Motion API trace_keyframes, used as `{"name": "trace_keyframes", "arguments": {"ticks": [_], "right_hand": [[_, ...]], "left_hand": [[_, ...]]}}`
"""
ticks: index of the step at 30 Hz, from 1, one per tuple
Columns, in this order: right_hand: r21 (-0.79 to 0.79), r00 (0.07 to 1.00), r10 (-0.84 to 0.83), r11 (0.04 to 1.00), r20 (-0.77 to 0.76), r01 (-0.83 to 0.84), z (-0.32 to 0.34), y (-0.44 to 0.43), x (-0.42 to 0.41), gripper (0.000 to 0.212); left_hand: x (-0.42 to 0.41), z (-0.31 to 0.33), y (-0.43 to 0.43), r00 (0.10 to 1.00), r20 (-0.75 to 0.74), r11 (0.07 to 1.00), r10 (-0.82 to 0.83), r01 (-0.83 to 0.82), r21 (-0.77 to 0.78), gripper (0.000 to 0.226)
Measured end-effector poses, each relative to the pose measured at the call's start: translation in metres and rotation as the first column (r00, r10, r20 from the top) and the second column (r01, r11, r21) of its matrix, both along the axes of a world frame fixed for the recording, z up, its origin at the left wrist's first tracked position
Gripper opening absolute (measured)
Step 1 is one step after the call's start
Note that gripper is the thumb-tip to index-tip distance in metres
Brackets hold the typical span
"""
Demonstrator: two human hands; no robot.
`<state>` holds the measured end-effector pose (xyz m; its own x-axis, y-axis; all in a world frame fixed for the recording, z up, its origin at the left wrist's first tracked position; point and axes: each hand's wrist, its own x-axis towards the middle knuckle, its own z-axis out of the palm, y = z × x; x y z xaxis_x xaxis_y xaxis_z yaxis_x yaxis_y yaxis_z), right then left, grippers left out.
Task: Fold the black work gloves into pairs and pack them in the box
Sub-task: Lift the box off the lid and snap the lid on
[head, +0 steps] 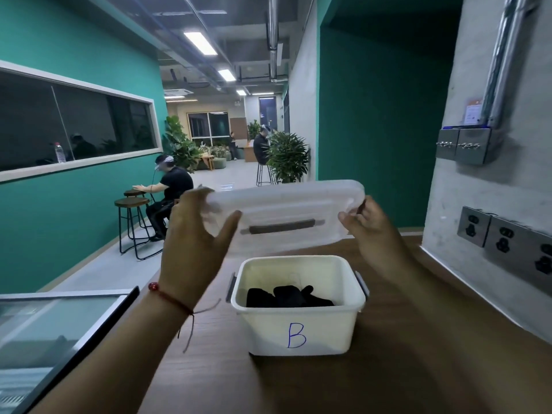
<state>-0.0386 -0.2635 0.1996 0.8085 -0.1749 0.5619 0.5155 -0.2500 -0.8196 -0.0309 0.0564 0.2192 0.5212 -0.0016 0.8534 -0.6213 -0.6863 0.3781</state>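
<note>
A white plastic box [298,330] marked with a blue letter B stands on the wooden table, its top open. Black work gloves [286,297] lie bunched inside it. Above and behind the box I hold its translucent lid [283,216], which has a dark handle, roughly level in the air. My left hand [194,243] grips the lid's left end, thumb underneath. My right hand [373,231] grips the right end.
The wooden table [388,369] runs along a grey wall with power sockets [507,240] on the right. A glass-topped frame [59,330] lies at the left. Further off, people sit on stools in a green-walled corridor with plants.
</note>
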Motion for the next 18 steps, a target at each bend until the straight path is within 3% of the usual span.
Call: {"name": "trace_keyframes", "arguments": {"ticks": [3,6,10,12,14,18], "right_hand": [[0.111,0.996,0.041,0.993,-0.075,-0.032,0.0,-0.009,0.0,0.018],[0.134,0.993,-0.012,0.991,-0.116,0.027,-0.004,-0.014,0.005,0.028],[0.06,0.967,-0.141,0.986,-0.212,0.157,-0.02,-0.014,0.025,0.051],[-0.052,0.93,-0.234,0.972,-0.284,0.228,-0.028,-0.014,0.034,0.052],[-0.216,0.863,-0.333,0.939,-0.38,0.268,-0.036,-0.012,0.04,0.049],[-0.426,0.756,-0.435,0.876,-0.489,0.228,-0.066,-0.009,0.05,0.034]], "left_hand": [[0.016,0.004,0.0,0.918,-0.284,0.929,-0.277,0.18,-0.324,0.033],[0.026,-0.005,-0.009,0.882,-0.337,0.908,-0.33,0.2,-0.367,0.02],[0.054,-0.025,-0.018,0.813,-0.475,0.886,-0.337,0.103,-0.452,0.045],[0.068,-0.039,-0.021,0.745,-0.608,0.916,-0.275,0.012,-0.4,0.041],[0.078,-0.054,-0.022,0.724,-0.676,0.969,-0.136,-0.045,-0.243,0.033],[0.089,-0.082,-0.021,0.665,-0.746,0.999,-0.019,-0.019,-0.043,0.033]]}}
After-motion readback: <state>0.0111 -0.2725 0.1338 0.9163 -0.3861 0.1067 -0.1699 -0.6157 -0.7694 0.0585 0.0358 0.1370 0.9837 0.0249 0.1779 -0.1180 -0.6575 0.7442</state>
